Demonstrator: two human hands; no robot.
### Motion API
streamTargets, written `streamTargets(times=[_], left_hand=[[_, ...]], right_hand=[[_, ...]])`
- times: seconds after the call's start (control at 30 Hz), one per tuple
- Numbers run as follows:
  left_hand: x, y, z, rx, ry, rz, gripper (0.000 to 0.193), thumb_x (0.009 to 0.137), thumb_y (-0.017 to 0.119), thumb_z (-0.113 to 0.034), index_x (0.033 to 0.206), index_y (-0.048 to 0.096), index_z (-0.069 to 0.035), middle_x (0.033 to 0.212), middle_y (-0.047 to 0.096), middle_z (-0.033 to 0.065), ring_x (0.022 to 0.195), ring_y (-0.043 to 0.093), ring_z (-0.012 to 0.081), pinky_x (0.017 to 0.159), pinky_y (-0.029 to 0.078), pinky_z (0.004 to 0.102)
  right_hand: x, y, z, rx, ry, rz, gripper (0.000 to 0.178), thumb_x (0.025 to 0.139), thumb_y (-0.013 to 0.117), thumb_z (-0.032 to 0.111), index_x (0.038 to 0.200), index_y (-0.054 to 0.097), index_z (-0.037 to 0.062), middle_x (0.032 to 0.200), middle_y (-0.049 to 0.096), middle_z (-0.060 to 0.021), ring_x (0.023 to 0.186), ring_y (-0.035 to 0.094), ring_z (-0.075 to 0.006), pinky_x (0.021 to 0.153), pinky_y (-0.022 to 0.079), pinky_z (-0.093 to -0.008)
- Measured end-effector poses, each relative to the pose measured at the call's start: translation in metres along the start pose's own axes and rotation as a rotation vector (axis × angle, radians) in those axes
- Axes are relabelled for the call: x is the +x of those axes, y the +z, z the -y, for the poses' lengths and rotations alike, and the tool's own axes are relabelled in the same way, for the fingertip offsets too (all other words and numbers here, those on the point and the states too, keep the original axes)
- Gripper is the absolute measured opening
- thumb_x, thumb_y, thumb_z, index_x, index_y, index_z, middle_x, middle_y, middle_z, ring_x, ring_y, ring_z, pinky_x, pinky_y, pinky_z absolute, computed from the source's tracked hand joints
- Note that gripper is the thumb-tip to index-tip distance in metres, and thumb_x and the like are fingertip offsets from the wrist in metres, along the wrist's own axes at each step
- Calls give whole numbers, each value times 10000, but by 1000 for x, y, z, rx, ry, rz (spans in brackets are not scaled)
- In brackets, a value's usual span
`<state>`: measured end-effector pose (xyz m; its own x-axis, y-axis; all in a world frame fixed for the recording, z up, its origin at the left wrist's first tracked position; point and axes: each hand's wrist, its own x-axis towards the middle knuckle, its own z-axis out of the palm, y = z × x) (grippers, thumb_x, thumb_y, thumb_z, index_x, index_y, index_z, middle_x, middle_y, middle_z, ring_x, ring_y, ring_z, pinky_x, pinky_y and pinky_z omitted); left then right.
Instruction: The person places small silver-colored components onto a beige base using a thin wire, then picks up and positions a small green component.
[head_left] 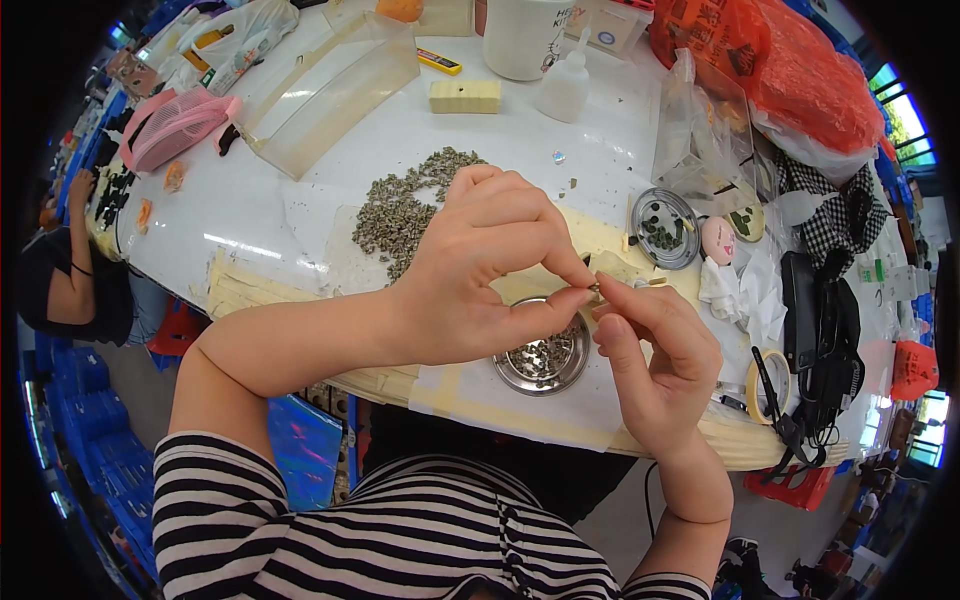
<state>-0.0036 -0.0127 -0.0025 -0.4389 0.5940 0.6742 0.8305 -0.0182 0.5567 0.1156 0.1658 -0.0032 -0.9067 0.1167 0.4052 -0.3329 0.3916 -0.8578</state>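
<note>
Two hands meet above the near edge of the table (300, 215), pinching one tiny grey-green piece (594, 290) between them. The left hand (480, 270) closes thumb and forefinger on it from the left; the right hand (655, 345) closes its own grip on the same piece from the right. The piece hangs directly over a round steel dish (545, 360), partly hidden by the hands, which holds a shallow layer of similar small dark pieces.

Risk, as a judgement: the piece is very small and held only by fingertips, so a slip during the exchange could drop it. A fall straight down would land in the dish, but a sideways flick could send it over the table edge to the floor. A wrist knocking the dish could also scatter its contents.

Other containers: a second round steel dish (665, 228), well to the right, carries a few dark green pieces. A loose heap of grey-green pieces (410, 200) lies bare on the table behind the left hand, in no container. A clear rectangular tray (335, 90) at the far side appears empty. A white tub (522, 38) and a small squeeze bottle (565, 88) stand beyond; their contents cannot be told.
</note>
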Motion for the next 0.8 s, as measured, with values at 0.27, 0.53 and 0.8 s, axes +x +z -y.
streamTargets(times=[0.27, 0.53, 0.8], left_hand=[[0, -1, -1, -18, 23, 15, 190, 686, 825, -43, 832, 727, -116, 804, 625, -16, 766, 579, 161, 760, 380, 317], [0, 0, -2, -6, 13, 20, 190, 683, 824, -45, 836, 733, -112, 800, 625, -22, 757, 579, 151, 755, 368, 319], [0, -1, -1, 29, 2, 73, 190, 686, 817, -35, 838, 733, -112, 799, 635, -31, 735, 583, 140, 778, 360, 321]], right_hand=[[-1, -3, 4, 285, 317, 80, 217, 913, 680, 11, 1123, 688, -39, 918, 686, -79, 767, 635, -97, 697, 508, -219], [0, -3, 12, 369, 373, 18, 119, 916, 679, 14, 1017, 669, -49, 909, 678, -62, 761, 628, -81, 692, 509, -219], [10, -32, 10, -346, -134, -217, 104, 845, 724, -25, 947, 705, -26, 798, 650, -67, 648, 560, -108, 597, 445, -224]])
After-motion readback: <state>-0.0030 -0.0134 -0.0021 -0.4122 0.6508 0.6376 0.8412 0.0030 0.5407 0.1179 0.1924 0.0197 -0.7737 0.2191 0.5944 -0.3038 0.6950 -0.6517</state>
